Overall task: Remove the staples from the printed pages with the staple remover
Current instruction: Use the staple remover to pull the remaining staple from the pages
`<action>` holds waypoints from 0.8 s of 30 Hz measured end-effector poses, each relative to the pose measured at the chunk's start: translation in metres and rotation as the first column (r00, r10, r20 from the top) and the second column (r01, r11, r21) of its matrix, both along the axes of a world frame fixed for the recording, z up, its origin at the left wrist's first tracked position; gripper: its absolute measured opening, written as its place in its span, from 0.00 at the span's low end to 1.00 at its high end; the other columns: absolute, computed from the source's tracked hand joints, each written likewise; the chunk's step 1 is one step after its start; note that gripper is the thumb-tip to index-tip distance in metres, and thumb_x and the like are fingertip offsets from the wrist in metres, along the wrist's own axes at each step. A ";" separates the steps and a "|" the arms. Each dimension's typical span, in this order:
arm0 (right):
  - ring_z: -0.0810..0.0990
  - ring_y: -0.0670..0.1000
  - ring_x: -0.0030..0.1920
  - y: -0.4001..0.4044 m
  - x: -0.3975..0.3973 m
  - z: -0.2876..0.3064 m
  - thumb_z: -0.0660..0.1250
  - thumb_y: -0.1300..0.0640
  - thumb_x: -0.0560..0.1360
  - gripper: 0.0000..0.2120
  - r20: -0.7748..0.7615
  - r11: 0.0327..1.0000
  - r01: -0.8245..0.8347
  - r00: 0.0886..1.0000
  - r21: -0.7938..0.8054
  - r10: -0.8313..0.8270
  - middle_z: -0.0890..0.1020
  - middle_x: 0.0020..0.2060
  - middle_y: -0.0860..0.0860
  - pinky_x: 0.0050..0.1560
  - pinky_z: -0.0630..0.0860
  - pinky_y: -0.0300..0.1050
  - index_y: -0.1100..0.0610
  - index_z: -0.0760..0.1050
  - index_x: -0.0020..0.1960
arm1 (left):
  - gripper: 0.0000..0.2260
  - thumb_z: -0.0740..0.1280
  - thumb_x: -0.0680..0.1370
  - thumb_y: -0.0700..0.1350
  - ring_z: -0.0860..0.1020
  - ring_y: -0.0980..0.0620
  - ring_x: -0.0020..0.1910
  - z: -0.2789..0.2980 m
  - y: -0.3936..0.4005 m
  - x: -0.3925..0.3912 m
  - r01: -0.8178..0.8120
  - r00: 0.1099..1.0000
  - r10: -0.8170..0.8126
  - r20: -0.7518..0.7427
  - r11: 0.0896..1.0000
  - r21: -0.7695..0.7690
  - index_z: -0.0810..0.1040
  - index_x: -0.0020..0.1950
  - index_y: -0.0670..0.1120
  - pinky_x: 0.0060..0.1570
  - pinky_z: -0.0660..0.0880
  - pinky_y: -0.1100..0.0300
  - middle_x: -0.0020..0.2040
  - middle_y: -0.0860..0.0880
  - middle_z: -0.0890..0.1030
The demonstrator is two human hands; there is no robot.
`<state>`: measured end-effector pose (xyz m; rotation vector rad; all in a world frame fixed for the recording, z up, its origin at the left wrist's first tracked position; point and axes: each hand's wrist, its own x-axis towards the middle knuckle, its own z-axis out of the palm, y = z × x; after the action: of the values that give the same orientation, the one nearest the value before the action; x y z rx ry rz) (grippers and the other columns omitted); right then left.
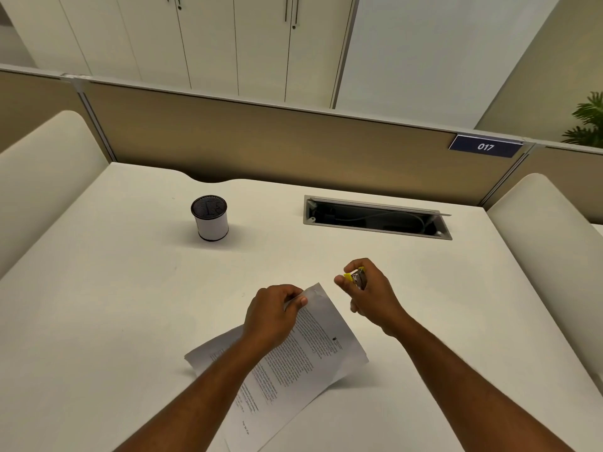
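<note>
two hands (272, 316) (368, 290), left pinching printed pages' (313, 347) corner, right gripping staple remover (356, 277)

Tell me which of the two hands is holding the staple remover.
The right hand. It grips the yellow staple remover above the desk, while the left hand pinches the far corner of the printed pages.

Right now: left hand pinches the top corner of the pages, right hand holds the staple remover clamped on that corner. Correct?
Not quite. In the head view the staple remover sits in the right hand apart from the pages, not clamped on them. The left hand does pinch the top corner.
</note>
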<state>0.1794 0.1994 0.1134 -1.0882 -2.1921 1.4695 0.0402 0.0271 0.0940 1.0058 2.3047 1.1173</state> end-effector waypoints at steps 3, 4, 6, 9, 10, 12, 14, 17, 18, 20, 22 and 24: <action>0.77 0.46 0.32 0.005 0.001 0.001 0.72 0.39 0.75 0.21 0.079 0.994 -0.035 0.996 -0.106 0.043 0.86 0.41 0.53 0.32 0.74 0.38 0.44 0.70 0.63 | 0.09 0.70 0.79 0.54 0.83 0.57 0.46 -0.001 0.001 -0.001 0.007 1.000 -0.007 0.012 1.000 -0.010 0.86 0.53 0.52 0.49 0.82 0.54 0.48 0.56 0.87; 0.78 0.45 0.35 0.005 0.001 0.002 0.71 0.44 0.78 0.20 0.097 0.988 -0.073 0.992 -0.134 0.086 0.87 0.42 0.51 0.33 0.74 0.37 0.45 0.68 0.66 | 0.08 0.70 0.79 0.54 0.83 0.57 0.46 -0.001 0.001 -0.002 0.007 1.000 -0.007 0.014 1.000 -0.012 0.86 0.53 0.52 0.49 0.82 0.54 0.48 0.55 0.87; 0.81 0.44 0.39 0.003 0.000 0.002 0.67 0.54 0.81 0.14 0.091 0.985 -0.155 0.983 -0.075 0.162 0.87 0.44 0.48 0.37 0.75 0.34 0.50 0.71 0.66 | 0.08 0.70 0.79 0.53 0.83 0.57 0.47 -0.002 0.001 -0.003 0.006 1.000 -0.006 0.023 1.000 -0.013 0.86 0.53 0.52 0.49 0.82 0.55 0.49 0.55 0.87; 0.82 0.43 0.39 -0.001 -0.001 0.003 0.67 0.57 0.81 0.07 0.093 0.958 -0.208 0.977 0.199 0.193 0.86 0.41 0.46 0.43 0.78 0.37 0.50 0.79 0.58 | 0.08 0.70 0.79 0.52 0.83 0.55 0.49 -0.003 0.002 -0.002 0.014 0.999 -0.013 0.029 1.000 -0.018 0.86 0.54 0.52 0.50 0.81 0.55 0.50 0.55 0.87; 0.82 0.43 0.39 -0.003 -0.001 0.005 0.68 0.55 0.81 0.07 0.125 0.931 -0.229 0.972 0.285 0.201 0.86 0.42 0.45 0.44 0.79 0.39 0.49 0.80 0.58 | 0.09 0.69 0.80 0.52 0.83 0.55 0.49 -0.003 0.003 -0.002 0.019 1.000 -0.018 0.024 1.000 -0.021 0.86 0.54 0.51 0.50 0.81 0.55 0.51 0.54 0.87; 0.83 0.44 0.45 -0.007 -0.003 0.006 0.66 0.50 0.82 0.09 0.231 0.834 -0.297 0.950 0.465 0.210 0.86 0.50 0.42 0.49 0.80 0.43 0.46 0.79 0.61 | 0.09 0.69 0.80 0.53 0.83 0.55 0.49 -0.003 0.005 -0.001 0.021 1.000 -0.021 0.020 0.999 -0.025 0.86 0.55 0.51 0.50 0.81 0.55 0.51 0.54 0.87; 0.82 0.45 0.54 -0.009 -0.005 0.006 0.63 0.46 0.83 0.13 0.289 0.760 -0.356 0.929 0.544 0.229 0.84 0.59 0.41 0.54 0.79 0.43 0.44 0.76 0.65 | 0.09 0.69 0.80 0.53 0.83 0.54 0.48 -0.002 0.006 0.000 0.021 1.000 -0.021 0.016 0.999 -0.030 0.86 0.55 0.52 0.50 0.81 0.55 0.51 0.54 0.87; 0.80 0.46 0.58 -0.011 -0.004 0.008 0.58 0.40 0.82 0.18 0.298 0.776 -0.424 0.902 0.467 0.313 0.80 0.64 0.42 0.56 0.77 0.40 0.44 0.73 0.69 | 0.08 0.69 0.80 0.53 0.83 0.55 0.47 -0.002 0.008 -0.001 0.029 0.999 -0.029 0.013 0.999 -0.029 0.86 0.53 0.52 0.49 0.81 0.55 0.49 0.55 0.87; 0.80 0.46 0.57 -0.012 -0.002 0.009 0.56 0.37 0.82 0.20 0.306 0.780 -0.440 0.893 0.445 0.329 0.80 0.64 0.42 0.56 0.78 0.41 0.44 0.72 0.69 | 0.08 0.69 0.79 0.54 0.83 0.56 0.46 -0.001 0.008 -0.001 0.031 0.999 -0.031 0.015 0.999 -0.027 0.86 0.52 0.53 0.49 0.81 0.55 0.48 0.55 0.87; 0.79 0.46 0.56 -0.014 0.001 0.010 0.53 0.33 0.80 0.25 0.328 0.768 -0.462 0.881 0.443 0.341 0.79 0.62 0.42 0.56 0.79 0.45 0.45 0.72 0.69 | 0.09 0.69 0.79 0.55 0.82 0.56 0.45 -0.001 0.009 -0.001 0.032 0.999 -0.032 0.007 0.999 -0.029 0.86 0.52 0.53 0.47 0.81 0.55 0.47 0.56 0.87; 0.78 0.45 0.56 -0.017 0.002 0.012 0.49 0.29 0.79 0.30 0.344 0.749 -0.480 0.872 0.457 0.349 0.79 0.61 0.43 0.56 0.78 0.46 0.45 0.72 0.70 | 0.09 0.69 0.79 0.56 0.82 0.57 0.45 -0.002 0.009 -0.002 0.030 1.000 -0.030 -0.007 0.999 -0.034 0.86 0.51 0.54 0.47 0.81 0.54 0.47 0.57 0.86; 0.77 0.46 0.58 -0.018 0.001 0.014 0.48 0.30 0.79 0.31 0.359 0.739 -0.494 0.863 0.459 0.355 0.78 0.62 0.45 0.58 0.78 0.49 0.47 0.73 0.71 | 0.09 0.69 0.79 0.55 0.82 0.57 0.45 -0.002 0.010 -0.002 0.026 0.999 -0.027 -0.017 0.999 -0.037 0.86 0.52 0.54 0.47 0.81 0.54 0.47 0.56 0.86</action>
<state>0.1805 0.1812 0.1273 -0.6113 -2.9340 0.7551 0.0384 0.0369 0.0916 1.0333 2.3108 1.0557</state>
